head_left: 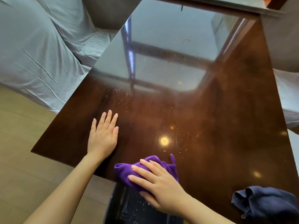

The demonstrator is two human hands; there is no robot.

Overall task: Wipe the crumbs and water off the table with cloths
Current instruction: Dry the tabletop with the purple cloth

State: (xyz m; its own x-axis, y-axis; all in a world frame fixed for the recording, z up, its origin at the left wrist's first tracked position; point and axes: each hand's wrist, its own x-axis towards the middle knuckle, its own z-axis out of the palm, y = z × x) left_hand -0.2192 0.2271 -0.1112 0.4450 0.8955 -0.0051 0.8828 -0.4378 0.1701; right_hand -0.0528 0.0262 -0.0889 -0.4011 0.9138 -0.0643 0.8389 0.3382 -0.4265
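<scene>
A glossy dark brown table [226,110] fills the view. My right hand [159,185] presses a bunched purple cloth [124,172] at the table's near edge, above a dark bin [129,207] that holds pale crumbs. My left hand [103,133] lies flat on the tabletop to the left, fingers together, holding nothing. A crumpled dark blue cloth [265,202] lies on the table at the near right. Faint specks and smears [182,147] show near the bright light reflection in the middle.
Furniture draped in pale grey-white sheets [40,54] stands left of the table, and more covered furniture [289,102] is at the right edge. Light wooden floor [24,159] lies at the lower left. A ledge [226,5] runs along the table's far end.
</scene>
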